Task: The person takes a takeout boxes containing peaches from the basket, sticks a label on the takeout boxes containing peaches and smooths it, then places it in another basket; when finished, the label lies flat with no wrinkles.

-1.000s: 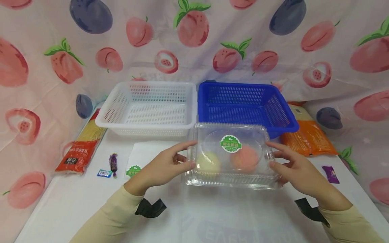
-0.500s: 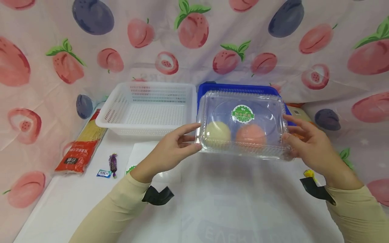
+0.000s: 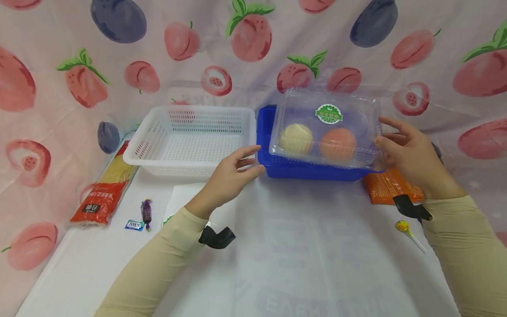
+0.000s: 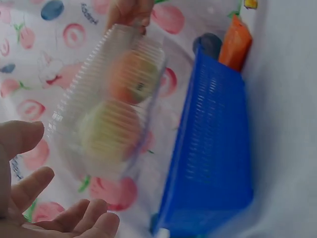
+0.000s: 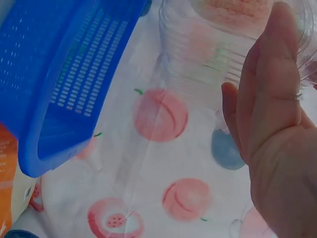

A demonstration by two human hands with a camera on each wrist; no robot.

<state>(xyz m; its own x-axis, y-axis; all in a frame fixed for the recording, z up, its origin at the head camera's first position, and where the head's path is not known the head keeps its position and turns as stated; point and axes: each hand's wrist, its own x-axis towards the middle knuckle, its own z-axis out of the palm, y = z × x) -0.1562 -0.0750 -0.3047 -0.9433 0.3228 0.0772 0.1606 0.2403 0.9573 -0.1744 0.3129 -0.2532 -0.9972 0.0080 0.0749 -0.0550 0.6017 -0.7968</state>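
Note:
My right hand (image 3: pixel 413 154) pinches the right end of a clear plastic clamshell container (image 3: pixel 356 112) with a green round sticker. Inside it lie a pale yellow round fruit (image 3: pixel 296 139) and an orange-red one (image 3: pixel 338 146). The container is held above the blue basket (image 3: pixel 313 172), apart from it in the left wrist view (image 4: pixel 218 129). My left hand (image 3: pixel 231 178) is off the container, its fingers spread and holding nothing, close to the basket's left edge. In the right wrist view, the fingers (image 5: pixel 272 84) lie against the clear plastic.
A white basket (image 3: pixel 190 169) stands left of the blue one. A red and yellow packet (image 3: pixel 101 198) and wrapped candies (image 3: pixel 146 214) lie at left. On the right are an orange bag (image 3: pixel 390 187) and a yellow lollipop (image 3: pixel 403 226). White paper (image 3: pixel 184 193) lies in front.
The clear container has risen and moved away from me, from before the baskets to above the blue one. My left hand has let go of it; the right still holds it.

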